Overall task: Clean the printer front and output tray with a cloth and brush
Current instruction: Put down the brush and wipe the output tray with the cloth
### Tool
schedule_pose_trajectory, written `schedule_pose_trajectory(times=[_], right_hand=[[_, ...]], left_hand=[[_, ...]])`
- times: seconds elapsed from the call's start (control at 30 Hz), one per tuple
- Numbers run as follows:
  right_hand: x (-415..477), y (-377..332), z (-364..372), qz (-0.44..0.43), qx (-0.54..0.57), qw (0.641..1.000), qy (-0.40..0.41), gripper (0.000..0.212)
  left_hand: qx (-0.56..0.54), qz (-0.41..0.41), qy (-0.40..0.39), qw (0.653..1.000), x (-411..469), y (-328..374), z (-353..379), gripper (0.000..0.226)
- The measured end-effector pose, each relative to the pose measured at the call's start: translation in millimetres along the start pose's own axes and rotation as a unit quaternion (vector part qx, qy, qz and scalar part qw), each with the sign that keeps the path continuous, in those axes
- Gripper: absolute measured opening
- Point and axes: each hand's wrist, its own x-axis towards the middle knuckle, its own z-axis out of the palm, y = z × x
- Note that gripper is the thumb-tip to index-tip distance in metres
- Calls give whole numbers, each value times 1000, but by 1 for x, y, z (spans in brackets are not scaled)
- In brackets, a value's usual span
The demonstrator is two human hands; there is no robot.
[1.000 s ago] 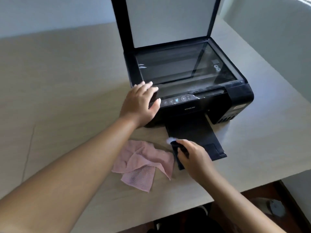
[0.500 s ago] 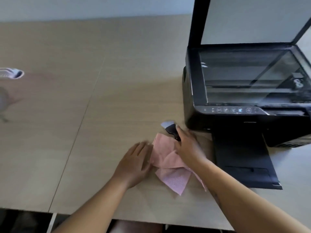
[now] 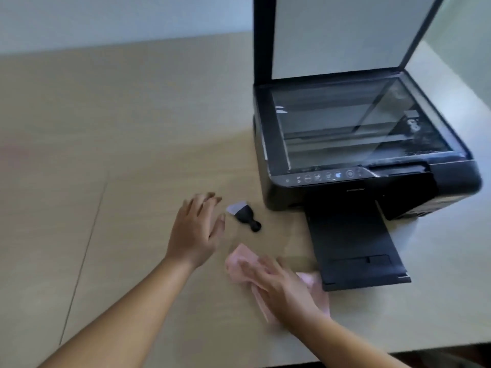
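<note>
Pink cloth (image 3: 317, 289) crumpled under right hand (image 3: 279, 285), black brush (image 3: 245, 217) — pale bristles — nearby

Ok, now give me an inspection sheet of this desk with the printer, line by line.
Surface: light wood table, a seam running down its left part.
Job's things: black printer, scanner lid raised, output tray pulled out toward the person; small black brush with pale bristles lying on the table left of the printer; pink cloth on the table by the tray's near left corner.
Clutter: nothing seen.
Grips: left hand open, left of the brush, apart from it; right hand lies flat on the cloth, blurred.
Cables: nothing seen.
Surroundings: pale wall behind the table; dark floor past the near edge.
</note>
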Motion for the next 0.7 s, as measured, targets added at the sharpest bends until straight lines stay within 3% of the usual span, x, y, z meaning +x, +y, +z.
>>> schedule_pose_trajectory(times=[0.13,0.2,0.3,0.33,0.4,0.5,0.57,0.63,0.7], right_hand=[[-10,35,-55,135,83,968,194,31],[-12,75,-75,205,92,938,265,31],[-10,141,-81,366,-22,897,247,35],[-8,154,-77,382,-78,894,222,41],[4,148,-70,355,-108,910,187,44],[11,115,-55,190,-99,969,122,47],[-7,116,-52,100,-101,985,93,54],[-29,142,-47,131,-105,979,113,52],[-31,163,-52,248,-94,953,144,55]], left_hand=[[-19,99,86,991,65,53,-16,38],[-29,136,80,987,96,82,-17,39],[-17,127,-2,992,134,122,-6,50],[6,110,-29,994,143,132,1,54],[64,72,-55,994,151,142,12,57],[97,64,-58,991,153,141,19,57],[104,71,-58,990,152,139,19,57],[107,71,-57,990,151,140,19,57],[107,67,-53,991,152,141,19,57]])
